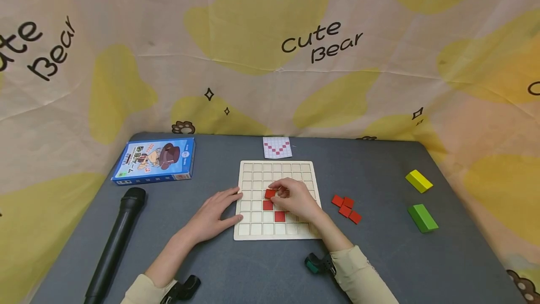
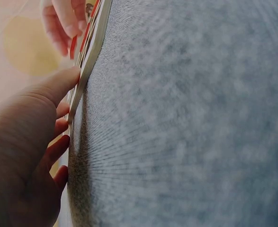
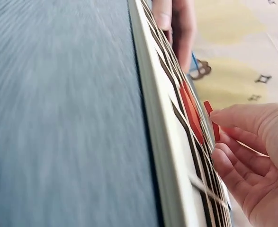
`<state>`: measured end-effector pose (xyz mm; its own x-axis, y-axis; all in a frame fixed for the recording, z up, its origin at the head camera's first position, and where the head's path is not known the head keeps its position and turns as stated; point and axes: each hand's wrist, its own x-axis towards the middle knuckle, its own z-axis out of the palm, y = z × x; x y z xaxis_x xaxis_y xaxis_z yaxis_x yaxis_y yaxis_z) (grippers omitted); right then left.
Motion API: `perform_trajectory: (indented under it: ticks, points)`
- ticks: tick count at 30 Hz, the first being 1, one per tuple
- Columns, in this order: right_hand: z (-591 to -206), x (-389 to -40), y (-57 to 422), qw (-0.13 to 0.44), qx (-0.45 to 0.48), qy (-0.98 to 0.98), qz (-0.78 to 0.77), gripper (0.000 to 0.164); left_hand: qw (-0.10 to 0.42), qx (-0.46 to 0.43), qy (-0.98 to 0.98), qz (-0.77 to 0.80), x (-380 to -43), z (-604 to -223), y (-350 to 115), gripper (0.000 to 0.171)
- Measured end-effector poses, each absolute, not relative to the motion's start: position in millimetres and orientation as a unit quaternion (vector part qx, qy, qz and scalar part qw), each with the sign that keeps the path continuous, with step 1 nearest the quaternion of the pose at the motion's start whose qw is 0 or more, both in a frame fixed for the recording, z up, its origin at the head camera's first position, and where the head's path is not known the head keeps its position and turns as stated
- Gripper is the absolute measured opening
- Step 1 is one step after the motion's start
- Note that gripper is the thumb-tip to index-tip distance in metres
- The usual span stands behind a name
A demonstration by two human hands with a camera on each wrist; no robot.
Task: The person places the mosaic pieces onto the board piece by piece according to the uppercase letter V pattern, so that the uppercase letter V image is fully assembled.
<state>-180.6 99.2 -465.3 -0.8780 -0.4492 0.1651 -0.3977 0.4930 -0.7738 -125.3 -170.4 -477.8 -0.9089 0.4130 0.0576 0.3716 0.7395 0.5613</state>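
The red tile (image 1: 269, 193) sat pinched between the thumb and fingers of the right hand (image 1: 293, 198), over the gridded board (image 1: 274, 238) and seemingly just clear of it. Being square, it showed no evident long axis; from above, its sides ran roughly with the grid lines, and the right wrist view caught it edge-on — a thin strip nearly parallel to the board's face.

The left hand (image 1: 213, 215), its fingers extended and spread, rested against the board's left edge. The two hands were apart, with the tile between them, nearer the right.

Two placed tiles (image 1: 267, 205) lay in cells on the near side of the pinched one, touching at most by a corner. The right hand itself hid several cells beneath it. To its right on the table (image 1: 236, 276) lay four loose tiles (image 1: 345, 211), and farther right a yellow block (image 1: 419, 181) and a green block (image 1: 423, 218) — both slanting nearer toward the right. Beyond both hands was a patterned card (image 1: 277, 148); left of the left hand, a blue box (image 1: 156, 161) and a black microphone (image 1: 116, 243).
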Motion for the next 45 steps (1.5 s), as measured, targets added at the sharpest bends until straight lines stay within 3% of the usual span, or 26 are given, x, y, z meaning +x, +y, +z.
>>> perform_trajectory:
  ticks: [9, 24, 45]
  points:
    - [-469.7, -182.9, 75.2, 0.015, -0.283, 0.865, -0.413, 0.024, 0.038, 0.211, 0.932, 0.291, -125.9, -478.3, -169.9, 0.062]
    - [-469.5, -176.4, 73.8, 0.008, -0.259, 0.875, -0.408, 0.025, 0.037, 0.211, 0.933, 0.29, -125.8, -477.6, -169.5, 0.062]
    - [-466.4, -173.4, 185.2, -0.045, -0.19, 0.906, -0.375, 0.018, 0.027, 0.216, 0.93, 0.295, -123.7, -479.7, -170.8, 0.062]
